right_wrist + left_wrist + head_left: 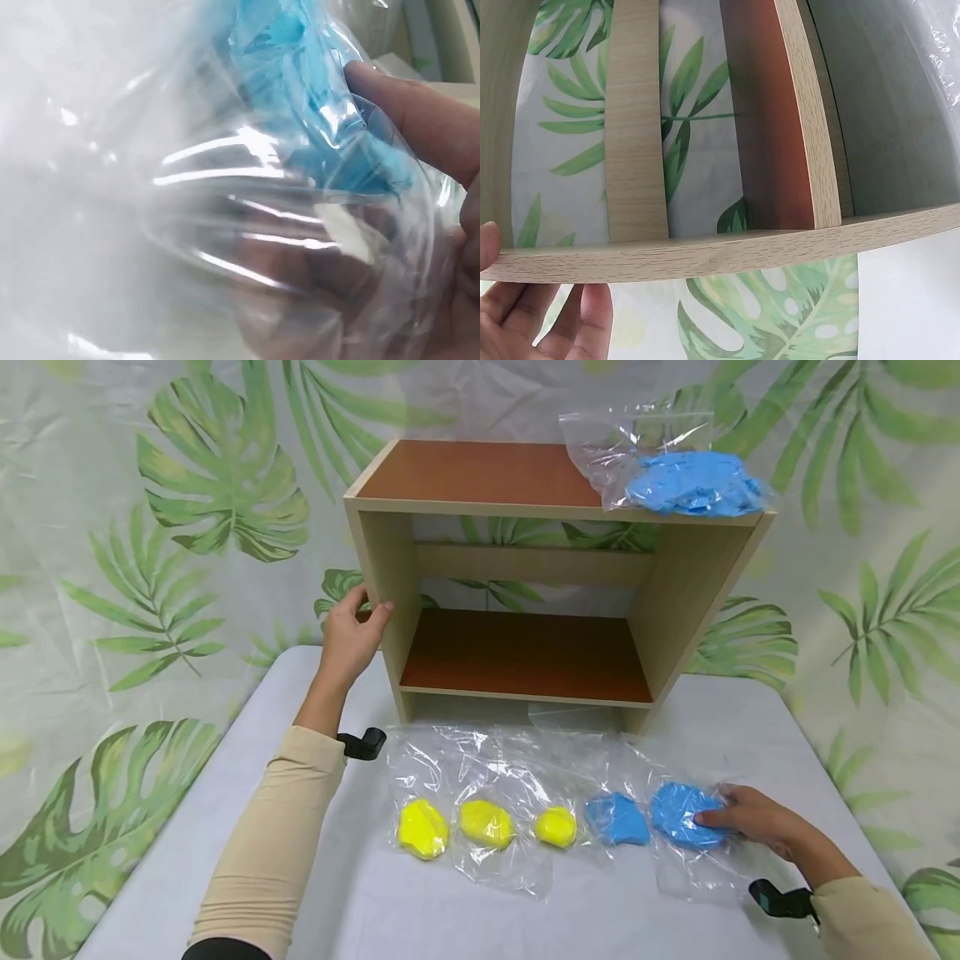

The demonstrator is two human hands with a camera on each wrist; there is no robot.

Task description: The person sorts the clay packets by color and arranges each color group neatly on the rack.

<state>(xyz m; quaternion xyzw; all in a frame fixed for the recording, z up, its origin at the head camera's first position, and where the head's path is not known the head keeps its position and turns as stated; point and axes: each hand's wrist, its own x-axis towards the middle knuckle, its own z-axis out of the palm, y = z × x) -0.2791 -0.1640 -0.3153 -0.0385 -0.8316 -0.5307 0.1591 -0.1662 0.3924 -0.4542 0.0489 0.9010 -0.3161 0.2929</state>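
My left hand [350, 639] grips the left side panel of a small wooden shelf [381, 602]. In the left wrist view the thumb lies on the panel's inner side and the fingers [592, 319] lie on its outer side. On the right, my right hand [768, 822] holds a clear plastic bag with a blue clay-like lump [678, 814] in it, thumb on top. The right wrist view shows fingers behind the clear film. Beside it lies a smaller bagged blue lump [617, 818].
Several bagged yellow lumps, among them the leftmost [422, 831], lie in a row before the shelf. Another bag with blue stuff [693, 485] rests on the shelf's top right, slightly overhanging the front. A leaf-print cloth [225, 468] hangs behind the white table [465, 927].
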